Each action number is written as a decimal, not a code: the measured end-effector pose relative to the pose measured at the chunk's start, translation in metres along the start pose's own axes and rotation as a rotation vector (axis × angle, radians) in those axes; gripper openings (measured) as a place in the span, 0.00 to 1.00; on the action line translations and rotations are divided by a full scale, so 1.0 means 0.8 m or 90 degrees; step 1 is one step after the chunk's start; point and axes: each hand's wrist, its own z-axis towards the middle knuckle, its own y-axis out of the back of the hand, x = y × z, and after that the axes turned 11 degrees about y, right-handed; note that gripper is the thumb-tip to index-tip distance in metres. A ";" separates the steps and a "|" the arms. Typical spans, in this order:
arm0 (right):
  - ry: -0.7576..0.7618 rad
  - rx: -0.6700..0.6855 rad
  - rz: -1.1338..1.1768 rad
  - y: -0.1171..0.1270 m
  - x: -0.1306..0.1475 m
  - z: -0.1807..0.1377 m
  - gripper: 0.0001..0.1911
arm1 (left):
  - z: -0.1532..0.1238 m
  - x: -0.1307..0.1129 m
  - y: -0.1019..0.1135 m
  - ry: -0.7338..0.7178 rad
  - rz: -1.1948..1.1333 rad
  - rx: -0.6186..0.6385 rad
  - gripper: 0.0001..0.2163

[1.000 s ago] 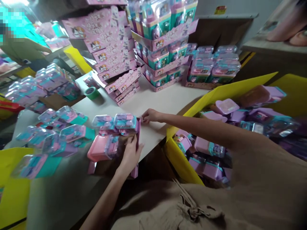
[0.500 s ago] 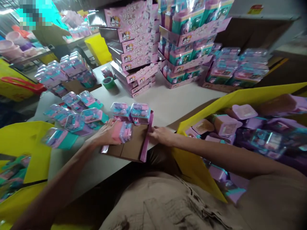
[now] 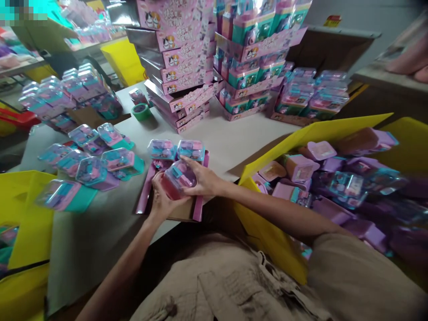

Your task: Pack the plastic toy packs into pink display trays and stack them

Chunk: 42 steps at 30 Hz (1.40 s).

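A pink toy box with a clear lid [image 3: 181, 177] is held between both hands above an open cardboard display tray [image 3: 198, 209]. My left hand [image 3: 162, 196] wraps round its left and lower side. My right hand [image 3: 204, 178] grips its right side, with the thumb and fingers on the clear lid. Two toy boxes with clear lids [image 3: 191, 150] stand side by side at the far end of the tray. The tray has pink side flaps, and its brown bottom shows partly below the hands.
Several loose toy boxes [image 3: 96, 171] lie left of the tray. Behind are green tape [image 3: 141, 111], stacked pink trays [image 3: 187, 58] and filled trays [image 3: 254, 53]. A yellow bin [image 3: 264, 171] full of toy boxes stands at the right, another yellow bin [image 3: 30, 209] at the left.
My right hand has left the tray's right flap and now grips the pink toy box too. The box has turned and tilted, its clear lid facing more upward. The view has shifted slightly.
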 end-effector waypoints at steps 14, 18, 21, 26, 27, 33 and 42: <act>-0.431 0.041 -0.063 -0.028 0.024 -0.062 0.44 | 0.036 0.046 0.018 0.077 -0.029 0.146 0.40; -0.495 0.067 -0.100 -0.049 0.028 -0.054 0.54 | 0.042 0.044 0.001 0.020 -0.024 0.133 0.40; -0.482 0.094 -0.165 -0.040 0.017 -0.051 0.55 | 0.051 0.036 -0.016 -0.008 -0.002 0.120 0.37; -0.442 0.139 -0.232 -0.021 -0.005 -0.059 0.54 | 0.048 0.010 -0.047 0.019 0.036 0.109 0.38; -0.429 0.144 -0.234 -0.019 -0.009 -0.060 0.54 | 0.045 0.005 -0.052 0.030 0.042 0.099 0.38; -0.382 0.085 -0.171 -0.015 -0.029 -0.075 0.47 | 0.031 -0.009 -0.060 0.053 0.033 0.072 0.40; -0.414 0.060 -0.193 -0.024 -0.021 -0.071 0.28 | 0.042 -0.001 -0.068 0.042 -0.020 0.093 0.42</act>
